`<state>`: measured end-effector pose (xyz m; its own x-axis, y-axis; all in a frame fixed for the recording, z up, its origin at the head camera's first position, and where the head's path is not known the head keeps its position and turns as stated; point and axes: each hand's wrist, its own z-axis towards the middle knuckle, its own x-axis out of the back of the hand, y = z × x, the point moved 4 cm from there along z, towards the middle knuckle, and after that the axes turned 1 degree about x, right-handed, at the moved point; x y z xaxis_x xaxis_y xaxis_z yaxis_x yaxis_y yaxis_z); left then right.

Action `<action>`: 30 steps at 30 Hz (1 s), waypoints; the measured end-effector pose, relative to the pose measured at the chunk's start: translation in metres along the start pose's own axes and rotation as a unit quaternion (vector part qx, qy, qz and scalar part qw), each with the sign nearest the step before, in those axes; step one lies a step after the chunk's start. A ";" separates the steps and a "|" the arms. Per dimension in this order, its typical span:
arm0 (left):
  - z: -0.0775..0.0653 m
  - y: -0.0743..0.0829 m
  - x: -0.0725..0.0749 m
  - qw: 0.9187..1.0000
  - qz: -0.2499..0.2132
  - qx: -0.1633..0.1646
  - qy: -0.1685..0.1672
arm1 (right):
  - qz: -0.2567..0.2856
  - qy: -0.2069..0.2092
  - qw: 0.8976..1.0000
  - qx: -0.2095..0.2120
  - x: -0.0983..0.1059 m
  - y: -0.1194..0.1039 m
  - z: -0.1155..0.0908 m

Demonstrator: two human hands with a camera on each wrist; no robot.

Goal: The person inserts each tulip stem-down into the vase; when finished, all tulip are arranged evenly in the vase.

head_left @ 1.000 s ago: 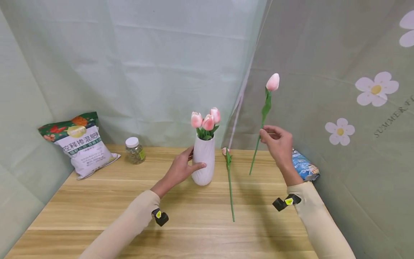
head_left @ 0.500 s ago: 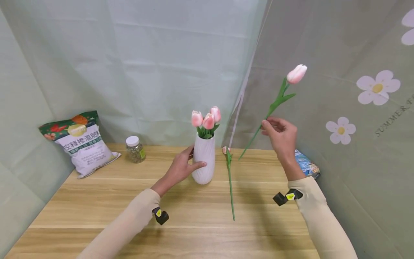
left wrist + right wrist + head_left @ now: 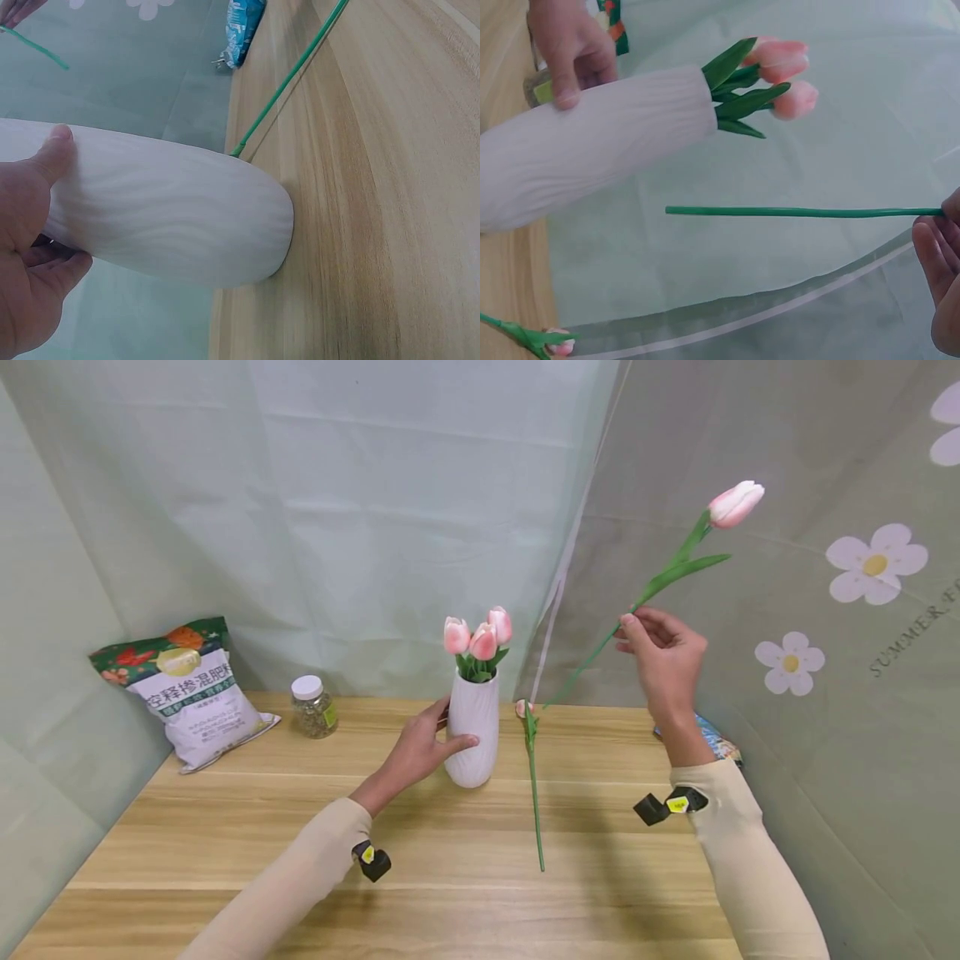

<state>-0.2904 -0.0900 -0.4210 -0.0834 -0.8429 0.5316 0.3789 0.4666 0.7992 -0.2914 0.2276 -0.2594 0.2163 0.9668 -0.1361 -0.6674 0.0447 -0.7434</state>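
Observation:
A white ribbed vase (image 3: pixel 474 735) stands upright on the wooden table with three pink tulips (image 3: pixel 482 642) in its mouth. My left hand (image 3: pixel 422 745) grips the vase from its left side, thumb across the front; the left wrist view shows thumb and fingers (image 3: pixel 64 281) around it. Up in the air to the right, my right hand (image 3: pixel 663 660) pinches a single pink tulip (image 3: pixel 737 504) by its green stem. That tulip tilts, bloom up to the right, and its bare stem end points down-left toward the vase, apart from it. Another tulip (image 3: pixel 535 793) lies on the table right of the vase.
A fertilizer bag (image 3: pixel 198 702) leans at the back left, beside a small jar (image 3: pixel 313 708) with a white lid. Behind my right wrist lies a blue packet (image 3: pixel 717 739), partly hidden. Fabric walls (image 3: pixel 360 527) enclose the table (image 3: pixel 420 902) at the back and sides.
My right hand has risen and moved right, tipping the held tulip from nearly upright to a strong slant, bloom to the right. My left hand and the vase stay in place.

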 end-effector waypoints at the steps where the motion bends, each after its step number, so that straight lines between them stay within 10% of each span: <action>1: 0.000 0.000 0.000 1.000 -0.001 0.001 -0.001 | 0.003 0.002 1.000 0.004 -0.001 -0.002 0.001; 30: -0.001 0.001 0.000 1.000 -0.005 -0.002 0.000 | 0.072 0.027 0.996 0.048 -0.030 -0.026 0.016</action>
<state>-0.2896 -0.0901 -0.4201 -0.0880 -0.8477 0.5231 0.3815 0.4564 0.8038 -0.2919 0.2011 -0.2254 0.1496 0.9504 -0.2728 -0.7583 -0.0668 -0.6485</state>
